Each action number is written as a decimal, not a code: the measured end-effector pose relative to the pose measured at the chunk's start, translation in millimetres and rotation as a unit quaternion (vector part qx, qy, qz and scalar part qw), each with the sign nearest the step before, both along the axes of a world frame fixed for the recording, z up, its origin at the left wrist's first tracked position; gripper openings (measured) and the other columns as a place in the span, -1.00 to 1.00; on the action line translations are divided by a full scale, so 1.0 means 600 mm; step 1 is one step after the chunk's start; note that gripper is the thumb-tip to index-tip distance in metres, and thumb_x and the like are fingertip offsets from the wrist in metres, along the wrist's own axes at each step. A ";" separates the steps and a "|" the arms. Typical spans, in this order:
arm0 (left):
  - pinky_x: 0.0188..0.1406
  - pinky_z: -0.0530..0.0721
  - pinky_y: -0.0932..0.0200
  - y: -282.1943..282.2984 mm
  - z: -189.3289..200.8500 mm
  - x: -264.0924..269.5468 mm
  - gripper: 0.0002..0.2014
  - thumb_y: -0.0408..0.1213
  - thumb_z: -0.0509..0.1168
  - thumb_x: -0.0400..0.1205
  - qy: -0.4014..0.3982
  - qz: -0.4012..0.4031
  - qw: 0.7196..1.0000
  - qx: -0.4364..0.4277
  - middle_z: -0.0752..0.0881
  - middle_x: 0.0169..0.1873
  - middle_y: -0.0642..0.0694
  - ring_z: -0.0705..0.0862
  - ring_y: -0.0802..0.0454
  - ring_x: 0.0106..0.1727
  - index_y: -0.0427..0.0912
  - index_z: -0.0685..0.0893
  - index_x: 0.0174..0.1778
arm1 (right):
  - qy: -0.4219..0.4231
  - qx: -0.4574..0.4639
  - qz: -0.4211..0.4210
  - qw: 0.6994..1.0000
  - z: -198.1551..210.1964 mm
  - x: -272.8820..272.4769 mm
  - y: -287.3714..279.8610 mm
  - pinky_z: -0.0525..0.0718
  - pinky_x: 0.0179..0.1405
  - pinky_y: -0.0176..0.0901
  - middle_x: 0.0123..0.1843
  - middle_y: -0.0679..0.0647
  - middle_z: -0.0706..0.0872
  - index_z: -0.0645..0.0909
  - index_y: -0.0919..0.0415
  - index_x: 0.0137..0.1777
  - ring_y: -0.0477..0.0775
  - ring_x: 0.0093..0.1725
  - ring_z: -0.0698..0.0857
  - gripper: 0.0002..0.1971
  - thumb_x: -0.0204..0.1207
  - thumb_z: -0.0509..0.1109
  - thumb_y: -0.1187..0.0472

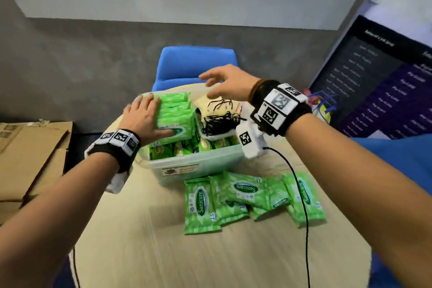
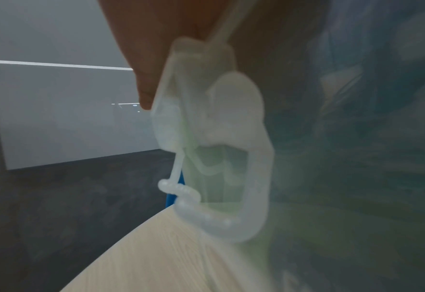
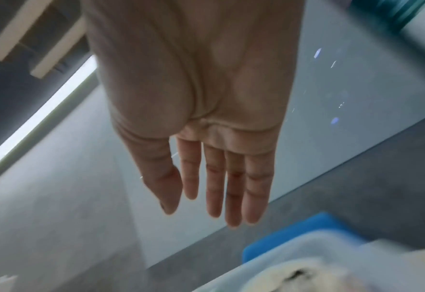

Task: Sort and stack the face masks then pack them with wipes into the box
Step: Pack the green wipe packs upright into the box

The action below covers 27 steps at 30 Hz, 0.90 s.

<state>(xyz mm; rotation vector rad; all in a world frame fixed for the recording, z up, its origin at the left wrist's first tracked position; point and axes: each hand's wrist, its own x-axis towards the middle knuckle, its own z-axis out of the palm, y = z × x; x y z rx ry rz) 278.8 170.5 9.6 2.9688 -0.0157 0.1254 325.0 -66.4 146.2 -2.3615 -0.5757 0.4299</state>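
A translucent plastic box (image 1: 194,166) stands on the round wooden table (image 1: 163,252). Its left half holds green wipes packs (image 1: 177,110) stacked above the rim, with more packs standing below. My left hand (image 1: 145,117) lies flat on that stack, fingers straight. Cream face masks (image 1: 219,112) with black ear loops lie in the box's right half. Just above them my right hand (image 1: 224,84) hovers, fingers spread, holding nothing. In the right wrist view its palm (image 3: 214,197) is open over the masks (image 3: 294,276). The left wrist view shows the box's clasp (image 2: 221,158), blurred.
Several loose green wipes packs (image 1: 247,196) lie on the table in front of the box. A black cable (image 1: 304,206) hangs from my right wrist across them. A blue chair (image 1: 194,63) stands behind the table, flat cardboard (image 1: 30,154) at left, a dark banner (image 1: 385,82) at right.
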 end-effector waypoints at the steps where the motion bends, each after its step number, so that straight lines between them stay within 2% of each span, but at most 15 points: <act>1: 0.54 0.23 -0.34 -0.001 0.001 -0.001 0.05 0.42 0.38 0.31 -0.008 -0.001 1.000 0.000 0.27 0.61 -0.21 0.17 -0.28 0.64 -0.18 0.27 0.59 | 0.004 0.028 -0.035 0.999 0.004 -0.009 -0.047 0.59 -0.25 -0.40 0.19 0.21 0.69 0.52 0.26 0.44 0.00 -0.03 0.65 -0.50 0.47 0.43 0.41; 3: 0.57 0.16 -0.35 -0.005 0.011 -0.006 0.06 0.49 0.33 0.31 -0.019 0.014 1.000 -0.016 0.27 0.62 -0.20 0.15 -0.29 0.65 -0.16 0.29 0.58 | 0.030 0.054 -0.096 0.993 -0.009 -0.029 -0.148 0.60 -0.24 -0.22 0.03 0.20 0.71 0.57 0.30 0.36 0.04 -0.13 0.63 -0.59 0.49 0.39 0.44; 5: 0.58 0.15 -0.34 -0.015 0.031 -0.016 0.00 0.50 0.27 0.33 -0.052 0.034 0.996 -0.056 0.31 0.60 -0.24 0.17 -0.32 0.64 -0.16 0.38 0.53 | 0.064 0.063 -0.161 0.983 -0.046 -0.049 -0.244 0.56 -0.27 -0.18 -0.06 0.19 0.70 0.58 0.34 0.32 0.05 -0.24 0.62 -0.64 0.51 0.36 0.45; 8: 0.53 0.26 -0.31 -0.045 0.063 -0.043 -0.26 0.28 0.37 0.43 -0.126 0.008 0.988 -0.084 0.45 0.50 -0.32 0.30 -0.38 0.56 -0.20 0.56 0.37 | 0.101 0.032 -0.270 0.957 -0.137 -0.089 -0.381 0.54 -0.29 -0.18 -0.10 0.20 0.66 0.59 0.37 0.29 0.07 -0.27 0.61 -0.67 0.52 0.38 0.42; 10: 0.44 0.35 -0.28 -0.071 0.084 -0.067 -0.47 0.04 0.45 0.50 -0.166 -0.020 0.982 -0.083 0.51 0.43 -0.34 0.39 -0.42 0.46 -0.24 0.62 0.26 | 0.129 -0.007 -0.325 0.937 -0.214 -0.114 -0.447 0.56 -0.21 -0.13 -0.05 0.22 0.69 0.62 0.38 0.26 0.12 -0.17 0.61 -0.66 0.48 0.44 0.39; 12: 0.37 0.40 -0.24 -0.117 0.098 -0.097 -0.61 -0.19 0.53 0.50 -0.178 -0.047 0.980 -0.077 0.57 0.36 -0.35 0.49 -0.42 0.36 -0.28 0.67 0.17 | 0.161 -0.038 -0.355 0.920 -0.279 -0.142 -0.484 0.57 -0.06 -0.08 0.14 0.26 0.72 0.63 0.38 0.28 0.13 -0.01 0.63 -0.60 0.44 0.50 0.33; 14: 0.28 0.49 -0.17 -0.180 0.099 -0.134 -0.70 -0.28 0.53 0.49 -0.165 -0.077 0.978 -0.100 0.63 0.27 -0.30 0.57 -0.34 0.24 -0.27 0.71 0.10 | 0.177 -0.043 -0.374 0.909 -0.326 -0.167 -0.492 0.57 0.16 -0.03 0.33 0.30 0.65 0.55 0.38 0.38 0.20 0.20 0.64 -0.47 0.43 0.53 0.22; 16: 0.13 0.59 -0.01 -0.256 0.084 -0.171 -0.79 -0.22 0.48 0.54 -0.130 -0.095 0.973 -0.165 0.71 0.13 -0.13 0.66 -0.12 0.11 -0.19 0.72 0.04 | 0.182 -0.028 -0.378 0.907 -0.355 -0.185 -0.484 0.52 0.32 0.00 0.43 0.31 0.56 0.45 0.37 0.47 0.25 0.35 0.58 -0.33 0.42 0.55 0.10; 17: 0.03 0.63 0.07 -0.296 0.071 -0.187 -0.83 -0.17 0.44 0.56 -0.087 -0.083 0.969 -0.216 0.74 0.04 -0.04 0.69 0.01 0.02 -0.14 0.72 0.01 | 0.184 -0.025 -0.379 0.906 -0.368 -0.190 -0.477 0.52 0.35 0.00 0.43 0.30 0.56 0.44 0.34 0.48 0.25 0.37 0.57 -0.27 0.37 0.58 0.05; 18: -0.08 0.68 0.12 -0.336 0.053 -0.201 -0.88 -0.16 0.42 0.58 -0.028 -0.055 0.959 -0.275 0.77 -0.05 0.02 0.72 0.09 -0.07 -0.10 0.72 -0.03 | 0.184 -0.019 -0.377 0.908 -0.386 -0.193 -0.473 0.54 0.35 -0.01 0.39 0.26 0.59 0.46 0.27 0.47 0.23 0.33 0.60 -0.22 0.28 0.61 -0.03; 20: -0.26 0.75 0.11 -0.410 0.001 -0.222 -0.94 -0.21 0.41 0.59 0.092 0.011 0.925 -0.368 0.79 -0.20 0.03 0.75 0.14 -0.25 -0.10 0.74 -0.11 | 0.183 -0.006 -0.393 0.901 -0.426 -0.193 -0.467 0.64 0.24 0.00 0.25 0.20 0.69 0.55 0.17 0.37 0.18 0.18 0.68 -0.14 0.05 0.65 -0.15; 22: -0.23 0.76 0.03 -0.479 -0.058 -0.236 -0.93 -0.21 0.41 0.55 0.159 0.039 0.907 -0.389 0.79 -0.25 0.01 0.75 0.10 -0.30 -0.13 0.74 -0.17 | 0.179 0.018 -0.415 0.892 -0.438 -0.201 -0.463 0.67 0.10 -0.08 0.13 0.18 0.73 0.62 0.24 0.26 0.16 0.06 0.71 -0.27 0.09 0.69 -0.06; 24: -0.11 0.73 0.08 -0.538 -0.107 -0.243 -0.93 -0.19 0.39 0.54 0.202 0.057 0.899 -0.385 0.78 -0.22 0.01 0.73 0.06 -0.23 -0.10 0.73 -0.17 | 0.173 0.054 -0.433 0.883 -0.429 -0.218 -0.460 0.63 -0.01 -0.14 0.06 0.16 0.74 0.62 0.28 0.18 0.13 -0.03 0.70 -0.41 0.18 0.70 0.08; 25: -0.06 0.70 0.12 -0.563 -0.125 -0.245 -0.91 -0.19 0.39 0.56 0.221 0.068 0.894 -0.385 0.77 -0.18 -0.01 0.72 0.05 -0.18 -0.12 0.73 -0.11 | 0.179 0.071 -0.437 0.878 -0.430 -0.228 -0.461 0.62 -0.04 -0.16 0.03 0.13 0.74 0.60 0.27 0.16 0.11 -0.07 0.70 -0.44 0.20 0.69 0.12; 27: -0.03 0.65 0.19 -0.606 -0.157 -0.244 -0.73 -0.11 0.39 0.59 0.248 0.102 0.876 -0.400 0.75 -0.02 -0.06 0.70 0.04 -0.03 -0.20 0.69 0.10 | 0.185 0.098 -0.436 0.875 -0.437 -0.245 -0.467 0.67 -0.01 -0.10 0.00 0.09 0.74 0.56 0.21 0.17 0.11 -0.07 0.72 -0.42 0.18 0.70 0.13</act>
